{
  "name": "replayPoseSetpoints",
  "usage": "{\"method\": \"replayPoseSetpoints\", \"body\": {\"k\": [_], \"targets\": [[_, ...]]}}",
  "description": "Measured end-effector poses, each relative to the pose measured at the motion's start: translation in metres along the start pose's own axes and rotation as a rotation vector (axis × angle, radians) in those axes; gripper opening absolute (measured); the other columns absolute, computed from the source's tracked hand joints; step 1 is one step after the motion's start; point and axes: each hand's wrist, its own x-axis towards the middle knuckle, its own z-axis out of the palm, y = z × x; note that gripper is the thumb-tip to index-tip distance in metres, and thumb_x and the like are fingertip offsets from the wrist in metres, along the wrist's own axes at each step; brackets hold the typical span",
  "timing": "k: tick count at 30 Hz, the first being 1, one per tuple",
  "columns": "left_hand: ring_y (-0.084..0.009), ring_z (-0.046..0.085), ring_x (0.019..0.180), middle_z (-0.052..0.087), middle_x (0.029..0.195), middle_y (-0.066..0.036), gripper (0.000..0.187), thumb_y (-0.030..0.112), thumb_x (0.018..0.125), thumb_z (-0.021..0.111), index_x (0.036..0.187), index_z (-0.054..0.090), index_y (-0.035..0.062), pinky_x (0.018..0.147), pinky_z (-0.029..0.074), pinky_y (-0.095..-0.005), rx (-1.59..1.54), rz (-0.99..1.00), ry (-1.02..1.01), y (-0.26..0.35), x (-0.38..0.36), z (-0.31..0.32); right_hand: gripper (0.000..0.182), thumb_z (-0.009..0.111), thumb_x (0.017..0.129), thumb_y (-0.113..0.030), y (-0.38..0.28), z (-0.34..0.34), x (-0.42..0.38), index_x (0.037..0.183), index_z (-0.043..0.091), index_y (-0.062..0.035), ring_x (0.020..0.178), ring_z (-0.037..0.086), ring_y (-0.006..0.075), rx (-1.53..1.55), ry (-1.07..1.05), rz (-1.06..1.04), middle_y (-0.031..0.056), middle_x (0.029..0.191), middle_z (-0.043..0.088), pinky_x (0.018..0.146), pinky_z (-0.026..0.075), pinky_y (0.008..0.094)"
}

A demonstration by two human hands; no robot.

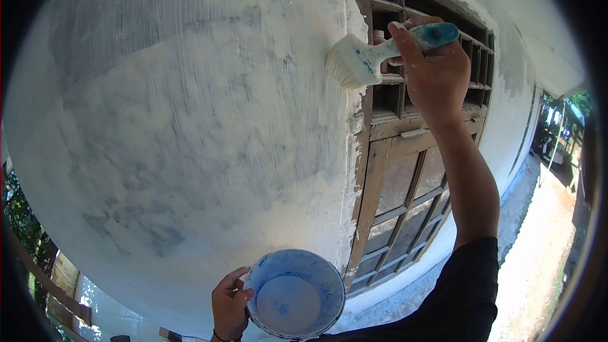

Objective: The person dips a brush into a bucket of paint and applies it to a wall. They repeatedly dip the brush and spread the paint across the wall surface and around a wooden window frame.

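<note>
The right hand (430, 66) grips a paintbrush (380, 54) by its blue handle, bristles at the wall's (190, 120) edge beside the window frame (380, 152); light, with soft bristles. The left hand (229, 307) pinches the rim of a blue paint bowl (296, 292), probably slippery and sloshing, held low.

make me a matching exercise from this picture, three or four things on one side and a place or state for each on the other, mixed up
Things:
1. wide white-bristled paintbrush with a blue handle
2. round blue plastic paint bucket
3. brown wooden window frame
4. grey plastered wall

States:
A. patchily coated white
B. gripped in the right hand
C. set in the wall, paint-spattered
D. held at the rim by the left hand

Pairs: 1-B, 2-D, 3-C, 4-A
</note>
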Motion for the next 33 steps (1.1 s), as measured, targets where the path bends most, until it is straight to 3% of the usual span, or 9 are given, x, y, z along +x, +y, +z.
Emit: {"method": "replayPoseSetpoints", "body": {"k": [8,14,19,21,25,27,29,31,33], "targets": [[-0.0092,0.048,0.063,0.049,0.070,-0.002,0.044,-0.002,0.061,0.052,0.104,0.055,-0.0094,0.060,0.040,-0.0205,0.036,-0.034,0.014,-0.006,-0.001,-0.011,0.014,0.067,0.076,-0.006,0.026,0.009,-0.039,0.083,0.057,0.0012,0.057,0.058,0.0094,-0.067,0.415,-0.307,0.0079,0.068,0.061,0.052,0.046,0.0207],[-0.0085,0.046,0.062,0.048,0.069,-0.001,0.044,-0.002,0.062,0.052,0.105,0.055,-0.0091,0.060,0.039,-0.0201,0.013,0.003,0.004,0.002,-0.002,-0.006,0.014,0.066,0.072,-0.001,-0.001,-0.015,-0.114,0.080,0.055,0.0015,0.054,0.056,0.0167,-0.269,0.055,-0.437,0.0123,0.065,0.056,0.046,0.043,0.0248],[-0.0087,0.047,0.061,0.047,0.069,-0.001,0.044,-0.004,0.061,0.051,0.105,0.055,-0.0088,0.060,0.039,-0.0197,-0.008,0.023,0.024,0.000,-0.003,-0.010,0.016,0.069,0.072,-0.004,-0.014,-0.009,-0.056,0.082,0.057,0.0005,0.060,0.060,0.0169,0.057,-0.214,-0.238,0.0103,0.068,0.058,0.050,0.045,0.0236],[-0.0089,0.047,0.061,0.048,0.069,-0.001,0.043,-0.004,0.061,0.051,0.104,0.055,-0.0086,0.060,0.039,-0.0198,-0.013,0.017,0.035,0.001,-0.005,-0.010,0.016,0.069,0.074,-0.009,-0.010,0.004,-0.012,0.084,0.059,-0.0020,0.061,0.061,0.0156,0.023,-0.373,-0.493,0.0085,0.072,0.061,0.053,0.047,0.0245],[-0.0097,0.049,0.062,0.048,0.070,-0.002,0.043,-0.005,0.061,0.050,0.104,0.055,-0.0082,0.061,0.041,-0.0204,-0.041,-0.001,0.096,0.005,-0.009,-0.012,0.021,0.065,0.079,-0.011,-0.034,0.026,0.052,0.096,0.059,-0.0029,0.080,0.063,0.0139,-0.304,-0.343,-0.271,0.0070,0.087,0.064,0.071,0.052,0.0264],[-0.0098,0.049,0.063,0.048,0.071,-0.002,0.043,-0.004,0.061,0.051,0.104,0.055,-0.0082,0.062,0.041,-0.0206,-0.045,0.003,0.101,0.003,-0.010,-0.015,0.019,0.065,0.079,-0.012,-0.033,0.028,0.082,0.097,0.060,-0.0055,0.075,0.063,0.0119,-0.167,-0.264,-0.486,0.0053,0.085,0.065,0.069,0.052,0.0247],[-0.0100,0.050,0.064,0.048,0.071,-0.002,0.043,-0.004,0.061,0.051,0.104,0.056,-0.0082,0.062,0.041,-0.0208,-0.046,0.002,0.106,0.003,-0.010,-0.017,0.017,0.067,0.076,-0.012,-0.064,0.034,0.079,0.085,0.057,-0.0019,0.064,0.058,0.0130,-0.234,-0.151,-0.275,0.0060,0.072,0.062,0.059,0.046,0.0254],[-0.0099,0.049,0.064,0.047,0.071,-0.002,0.043,-0.003,0.061,0.052,0.103,0.056,-0.0082,0.062,0.041,-0.0208,-0.012,0.039,0.102,0.003,-0.010,-0.018,0.015,0.063,0.080,-0.011,-0.040,0.041,0.083,0.094,0.061,-0.0068,0.073,0.063,0.0120,-0.075,-0.089,-0.832,0.0051,0.086,0.066,0.063,0.052,0.0238],[-0.0099,0.049,0.064,0.047,0.071,-0.001,0.043,-0.003,0.061,0.052,0.103,0.056,-0.0082,0.062,0.041,-0.0207,-0.010,0.033,0.103,0.001,-0.009,-0.020,0.016,0.067,0.075,-0.008,-0.035,0.047,0.047,0.089,0.059,-0.0044,0.066,0.062,0.0132,-0.338,-0.101,-0.835,0.0068,0.081,0.064,0.058,0.050,0.0224]]}}
